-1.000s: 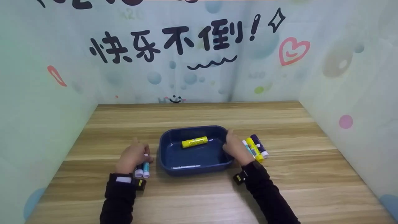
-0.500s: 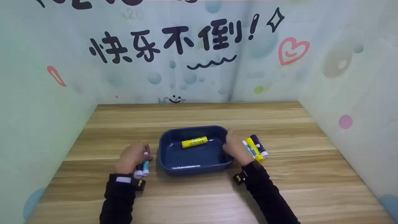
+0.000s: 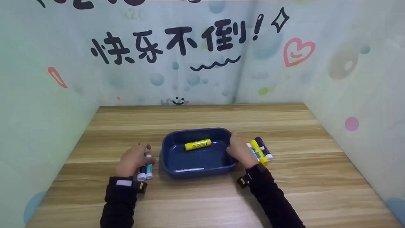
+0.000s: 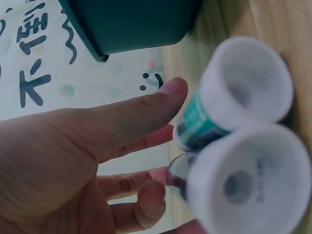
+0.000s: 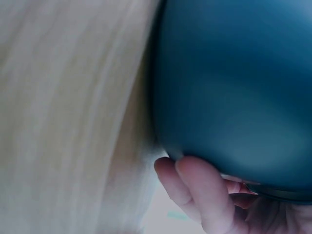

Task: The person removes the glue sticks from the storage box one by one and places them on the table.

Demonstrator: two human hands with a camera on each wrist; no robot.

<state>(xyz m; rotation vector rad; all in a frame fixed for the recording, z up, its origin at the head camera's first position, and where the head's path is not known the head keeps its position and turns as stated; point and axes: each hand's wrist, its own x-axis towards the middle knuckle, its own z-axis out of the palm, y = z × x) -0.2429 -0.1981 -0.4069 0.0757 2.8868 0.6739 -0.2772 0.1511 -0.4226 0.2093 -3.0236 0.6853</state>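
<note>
My left hand [image 3: 131, 160] hovers over two glue sticks at the left, a teal one [image 3: 149, 170] and a dark one [image 3: 141, 174], both with white ends. In the left wrist view the thumb [image 4: 146, 109] is extended beside the teal stick [image 4: 202, 119], with a gap between them. Fingertips reach the far end of the dark stick [image 4: 248, 180], without a visible grip. My right hand [image 3: 239, 150] grips the right rim of a dark blue plastic bin [image 3: 215, 169]; in the right wrist view its curled fingers [image 5: 204, 190] hold the bin's edge. One yellow glue stick [image 3: 197, 144] lies inside the bin.
Right of the bin, beside my right hand, lie a teal-and-white glue stick [image 3: 252, 148], a yellow one [image 3: 259, 152] and a dark purple one [image 3: 264, 148]. A printed cloth backdrop [image 3: 202, 85] borders the wooden table [image 3: 190, 205] behind and at both sides.
My left hand has shifted slightly left and its fingers have spread a little over the two sticks. The teal stick has moved slightly away from me. My right hand and the bin stay put.
</note>
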